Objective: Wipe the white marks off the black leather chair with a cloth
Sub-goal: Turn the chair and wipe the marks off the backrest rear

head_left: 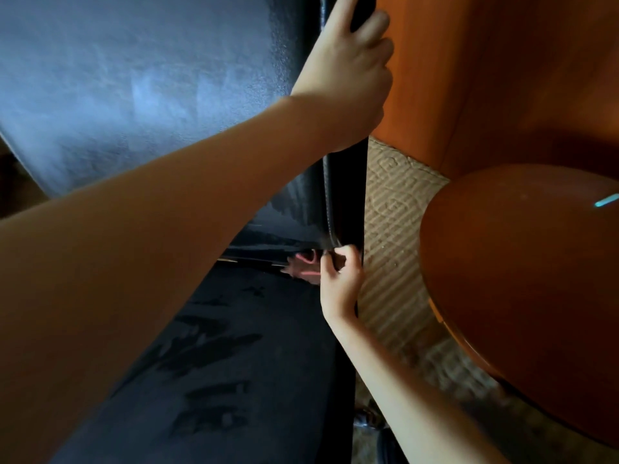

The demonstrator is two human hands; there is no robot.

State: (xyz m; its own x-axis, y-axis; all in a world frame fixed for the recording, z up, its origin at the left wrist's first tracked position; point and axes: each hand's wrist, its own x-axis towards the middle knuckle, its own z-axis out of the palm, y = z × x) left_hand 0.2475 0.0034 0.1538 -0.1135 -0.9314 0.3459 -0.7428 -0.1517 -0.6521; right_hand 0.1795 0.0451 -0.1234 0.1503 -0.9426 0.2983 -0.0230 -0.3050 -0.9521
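The black leather chair [234, 363] fills the left side, its near seat hazed with pale film and broken by dark streaks. At the seat's far right corner, where it meets the backrest, the right grip [340, 283] has curled fingers pinching a blurred pinkish cloth [303, 266] tucked into the crease. Farther up, the left grip [345, 78] is wrapped round the backrest's right edge. Beside the chair lie a beige ribbed carpet [392, 246] and a round orange-brown wooden tabletop [519, 296].
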